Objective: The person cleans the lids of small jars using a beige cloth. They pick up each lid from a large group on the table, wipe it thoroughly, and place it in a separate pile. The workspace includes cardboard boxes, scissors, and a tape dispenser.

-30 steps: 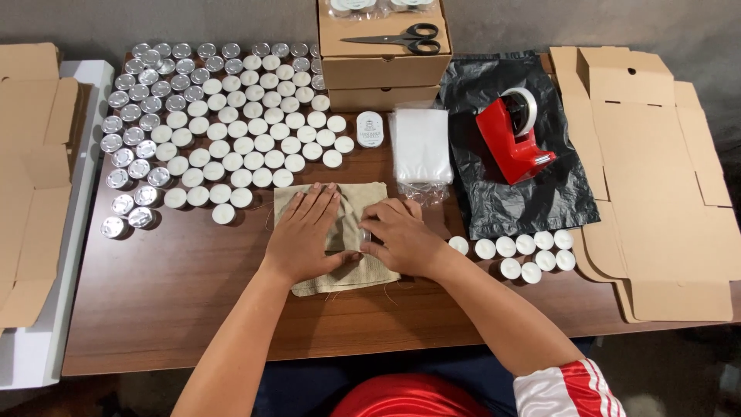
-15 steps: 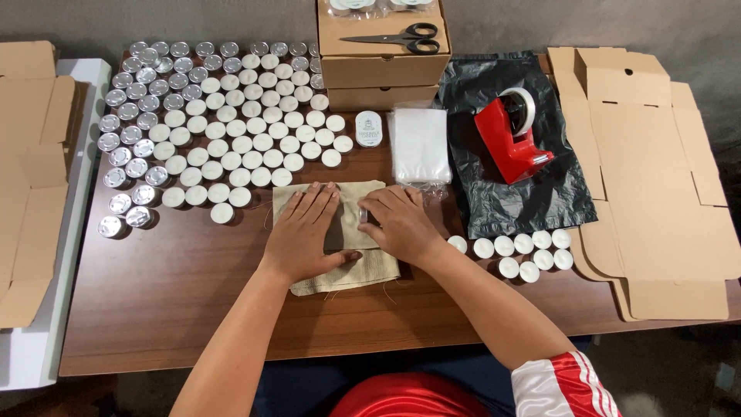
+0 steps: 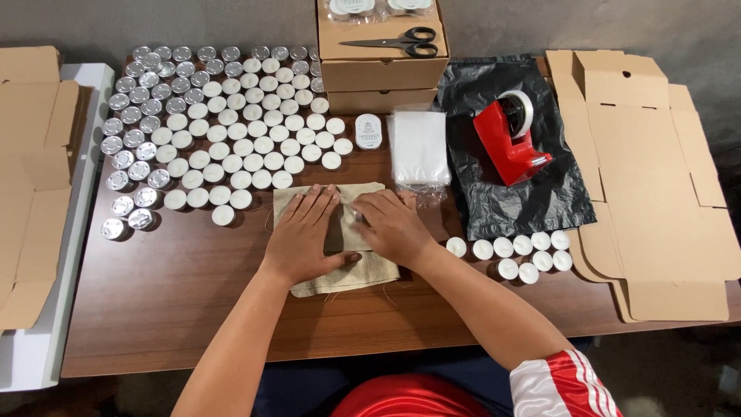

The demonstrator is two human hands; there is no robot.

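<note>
My left hand (image 3: 302, 234) lies flat, palm down, fingers spread a little, pressing on the beige cloth pouch (image 3: 337, 241) near the front middle of the bench (image 3: 177, 309). My right hand (image 3: 392, 225) rests on the same pouch just beside it, fingers bent with the tips on the cloth at its upper edge; I cannot tell whether they pinch a fold or only press. The two hands nearly touch over the pouch's middle, and loose threads trail from its lower hem.

Just beyond the pouch, up and to the left, a wide field of white tealights (image 3: 239, 123) sits in rows, and on its far left edge the cups show as bare silver tins (image 3: 127, 147). One round white lidded tin (image 3: 368, 131) stands apart at the field's right edge. Beside it lies a stack of clear plastic bags (image 3: 419, 147), touching a crumpled black plastic bag (image 3: 517, 185) that carries a red tape dispenser (image 3: 511, 135). A small cluster of white tealights (image 3: 517, 255) sits right of my right forearm. At the back stand stacked brown cardboard boxes (image 3: 382, 66) with black scissors (image 3: 390, 42) on top. Flattened cardboard blanks lie on the right (image 3: 656, 193) and on the left (image 3: 31, 177).
</note>
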